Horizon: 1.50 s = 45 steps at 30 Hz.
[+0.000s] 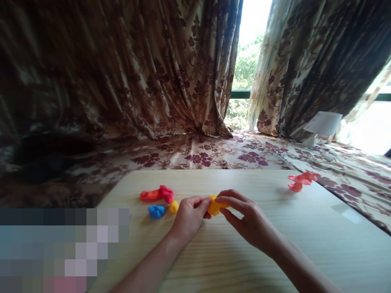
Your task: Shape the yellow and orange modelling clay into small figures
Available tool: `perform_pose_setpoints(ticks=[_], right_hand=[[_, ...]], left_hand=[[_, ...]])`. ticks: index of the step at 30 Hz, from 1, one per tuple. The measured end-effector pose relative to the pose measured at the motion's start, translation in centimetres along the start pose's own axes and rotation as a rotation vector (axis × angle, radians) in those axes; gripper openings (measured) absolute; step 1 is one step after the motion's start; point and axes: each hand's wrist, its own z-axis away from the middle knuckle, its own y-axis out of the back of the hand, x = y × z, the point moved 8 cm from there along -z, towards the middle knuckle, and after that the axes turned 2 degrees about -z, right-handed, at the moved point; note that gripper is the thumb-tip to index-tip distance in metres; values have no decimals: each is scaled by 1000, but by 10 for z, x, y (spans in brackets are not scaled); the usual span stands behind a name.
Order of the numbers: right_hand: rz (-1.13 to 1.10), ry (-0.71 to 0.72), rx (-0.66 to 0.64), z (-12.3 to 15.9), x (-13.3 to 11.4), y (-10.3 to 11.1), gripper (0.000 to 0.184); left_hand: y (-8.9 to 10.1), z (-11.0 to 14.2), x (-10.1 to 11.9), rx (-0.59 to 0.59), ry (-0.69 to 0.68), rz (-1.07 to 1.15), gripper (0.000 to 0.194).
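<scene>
A flattened, uneven piece of yellow modelling clay (214, 206) is held up between both hands over the table. My left hand (191, 211) pinches its left side between thumb and fingers. On the right side, my right hand (244, 207) grips the clay's edge with the fingers on top and the thumb below. Left of my left hand lie a small yellow clay lump (174, 207), a blue clay lump (156, 211), an orange-red clay piece (150, 195) and a crimson clay lump (166, 194) touching it.
The light wooden table (262, 252) has rounded corners. At its far right stands a coral-pink object (301, 180) whose kind I cannot make out. Behind is a flower-patterned cloth surface (201, 158) with a white lamp (324, 123). Patterned curtains (183, 73) hang around a window.
</scene>
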Motion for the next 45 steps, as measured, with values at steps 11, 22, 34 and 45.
perform_pose_setpoints(ticks=[11, 22, 34, 45], right_hand=[[58, 76, -18, 0, -7, -1, 31], [87, -32, 61, 3, 4, 3, 34], [57, -93, -46, 1, 7, 2, 23], [100, -256, -97, 9, 37, 12, 30]], left_hand=[[7, 1, 5, 81, -29, -69, 31], [9, -1, 3, 102, 8, 88, 30], [8, 0, 7, 73, -44, -93, 37], [8, 3, 20, 61, -155, -165, 24]])
